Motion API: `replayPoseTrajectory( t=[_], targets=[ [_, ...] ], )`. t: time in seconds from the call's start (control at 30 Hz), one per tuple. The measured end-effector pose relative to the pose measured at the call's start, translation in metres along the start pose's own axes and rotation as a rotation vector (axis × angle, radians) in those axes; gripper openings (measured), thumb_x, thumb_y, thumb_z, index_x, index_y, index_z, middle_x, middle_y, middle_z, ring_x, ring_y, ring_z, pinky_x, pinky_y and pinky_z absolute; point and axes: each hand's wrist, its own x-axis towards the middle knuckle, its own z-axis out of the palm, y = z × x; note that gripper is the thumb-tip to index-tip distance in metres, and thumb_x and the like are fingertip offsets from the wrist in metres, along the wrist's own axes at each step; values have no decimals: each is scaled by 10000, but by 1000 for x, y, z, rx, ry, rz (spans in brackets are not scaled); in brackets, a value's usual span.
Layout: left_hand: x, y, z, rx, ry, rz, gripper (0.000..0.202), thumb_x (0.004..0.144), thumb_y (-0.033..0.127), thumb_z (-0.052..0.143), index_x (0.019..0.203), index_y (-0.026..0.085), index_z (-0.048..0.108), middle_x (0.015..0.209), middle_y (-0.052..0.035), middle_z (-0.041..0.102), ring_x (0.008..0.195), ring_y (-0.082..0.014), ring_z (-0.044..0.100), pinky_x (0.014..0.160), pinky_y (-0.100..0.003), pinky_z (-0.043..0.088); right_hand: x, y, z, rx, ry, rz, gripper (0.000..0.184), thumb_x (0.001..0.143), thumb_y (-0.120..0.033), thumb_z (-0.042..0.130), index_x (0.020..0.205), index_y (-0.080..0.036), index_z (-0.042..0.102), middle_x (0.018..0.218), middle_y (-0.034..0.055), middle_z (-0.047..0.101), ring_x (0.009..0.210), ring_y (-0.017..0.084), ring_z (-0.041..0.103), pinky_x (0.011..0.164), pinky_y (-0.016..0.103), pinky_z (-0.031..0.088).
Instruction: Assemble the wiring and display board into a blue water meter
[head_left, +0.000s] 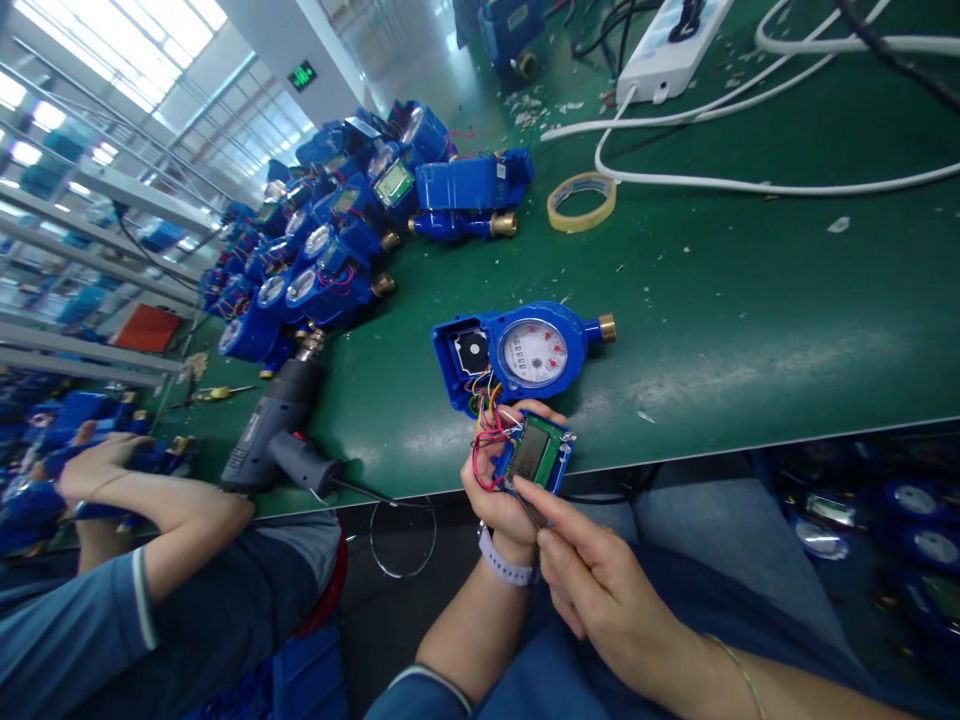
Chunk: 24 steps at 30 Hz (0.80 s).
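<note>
My left hand [504, 500] is wrapped round a green circuit board [553, 455] with a small grey display [530, 450], seated in a blue plastic piece. Red, yellow and white wires [489, 432] run from the board to a blue water meter [536, 350], which lies on the bench with its dial up and its side box uncovered. My right hand [600, 580] pinches a thin, dark metal tool [531, 512], its tip at the board's near left edge. I cannot make out the tool's exact kind.
Many blue meters [337, 220] are piled at the back left. A heat gun [281, 430] lies at the bench's left front. Behind are a tape roll [582, 202], a white power strip [671, 50] and cables. A co-worker's arm [165, 500] is at the left.
</note>
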Motion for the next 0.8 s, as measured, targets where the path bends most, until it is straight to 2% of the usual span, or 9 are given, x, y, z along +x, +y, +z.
replayPoseTrajectory(
  t=[0.13,0.23,0.33,0.4,0.57,0.67,0.73,0.8],
  targets=[
    [3,-3,3,-45,-23,59,329,829,432,408,831,202,643,857,-48,670,793,-227,650,764,-346,515,1,-2,5,286,5,78,520,1019,-450,442,1488,-225,418,568,-87,297,401,68,270,367,173,248],
    [4,-7,6,-76,-52,114,340,855,410,384,840,207,656,869,-44,672,802,-221,643,747,-326,505,4,-6,5,353,42,96,589,994,-504,480,1482,-186,398,541,-99,329,376,61,291,361,160,256],
    [2,-11,10,-50,5,127,349,846,413,378,847,206,658,880,-45,669,823,-221,646,768,-325,505,10,-9,1,401,145,99,677,978,-508,511,1519,-164,295,526,-117,338,351,60,324,355,150,294],
    [1,-12,11,-25,48,101,375,837,440,371,850,198,658,888,-54,674,841,-231,656,796,-344,513,11,-11,-3,447,157,104,716,971,-508,531,1534,-178,237,529,-125,344,341,59,331,354,147,313],
    [3,-5,8,-57,-9,45,366,845,470,393,822,198,637,889,-56,689,807,-236,676,765,-357,520,0,-18,-15,540,75,100,555,989,-494,537,1453,-272,328,587,-105,433,344,48,370,363,134,345],
    [6,1,3,-15,-30,8,390,850,494,383,814,193,629,877,-62,681,784,-235,675,760,-363,514,-12,-21,-22,653,19,169,476,998,-444,533,1407,-303,332,600,-103,449,336,51,341,357,135,345],
    [7,5,-1,14,-37,-18,401,836,506,384,810,189,629,870,-68,672,782,-242,672,769,-377,512,-22,-20,-27,721,-48,227,370,989,-429,534,1313,-290,424,631,-87,462,346,44,322,362,137,329],
    [9,8,-5,19,-65,-45,404,827,504,388,816,186,638,878,-75,671,789,-247,670,775,-384,509,-32,-20,-33,680,-166,259,300,973,-446,538,1207,-259,515,646,-63,481,388,49,366,409,150,356]
  ],
)
